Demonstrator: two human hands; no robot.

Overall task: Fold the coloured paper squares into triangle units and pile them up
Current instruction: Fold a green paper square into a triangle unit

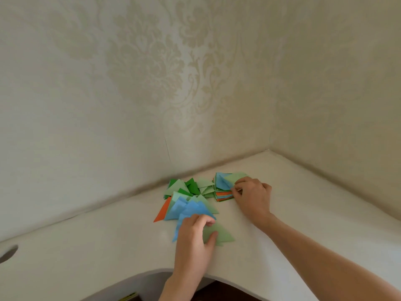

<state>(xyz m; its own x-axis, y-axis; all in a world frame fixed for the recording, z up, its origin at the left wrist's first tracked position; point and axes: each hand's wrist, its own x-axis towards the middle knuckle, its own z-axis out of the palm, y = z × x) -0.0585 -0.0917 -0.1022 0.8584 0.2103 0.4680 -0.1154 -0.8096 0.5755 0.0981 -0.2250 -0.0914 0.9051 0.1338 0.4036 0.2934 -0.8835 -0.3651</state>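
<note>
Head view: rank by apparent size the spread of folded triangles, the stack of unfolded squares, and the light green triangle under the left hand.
1. Spread of folded triangles, clearly largest.
2. Stack of unfolded squares and light green triangle: look about alike; both are partly covered by hands, so I won't rank them.

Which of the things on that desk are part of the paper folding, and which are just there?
Part of the job:
- stack of coloured paper squares, right hand pinching its top sheets
- light green folded paper triangle under the left hand
- spread of folded green, blue and orange triangles

Just there:
- white desk
- round cable hole
- patterned wallpaper
</note>
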